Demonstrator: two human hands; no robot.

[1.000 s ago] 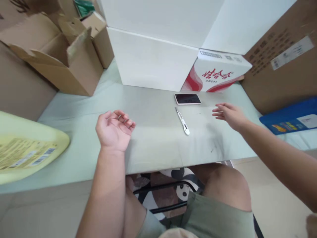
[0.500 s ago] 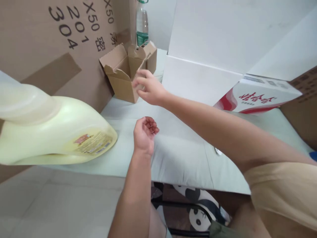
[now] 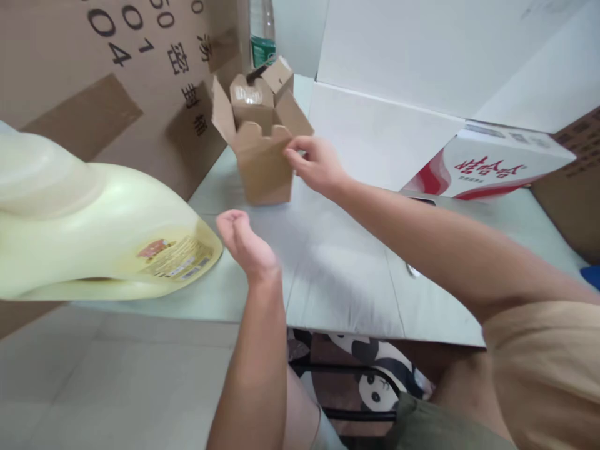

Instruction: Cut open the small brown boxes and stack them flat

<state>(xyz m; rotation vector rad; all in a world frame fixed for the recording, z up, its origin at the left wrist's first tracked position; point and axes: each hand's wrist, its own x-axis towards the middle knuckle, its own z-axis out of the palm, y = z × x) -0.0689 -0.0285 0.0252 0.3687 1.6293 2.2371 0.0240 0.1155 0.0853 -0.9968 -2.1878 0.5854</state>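
My right hand [image 3: 315,164] reaches across to the left and pinches the front flap of a small open cardboard box [image 3: 261,150], which stands upright on the pale green table [image 3: 337,269] with its flaps raised. My left hand [image 3: 244,245] hovers over the table's near part, just below the box, fingers curled in with nothing seen in them. A white utility knife [image 3: 412,270] lies mostly hidden behind my right forearm.
A large pale yellow plastic jug [image 3: 94,231] lies at the left table edge. A big brown carton [image 3: 117,75] stands behind it, a water bottle [image 3: 260,31] behind the small box. White boxes [image 3: 398,94] and a red-and-white carton [image 3: 487,169] line the back.
My right hand has taken hold of the small box and pulled it nearer and upright. My left hand has shifted a little left and turned its back up.
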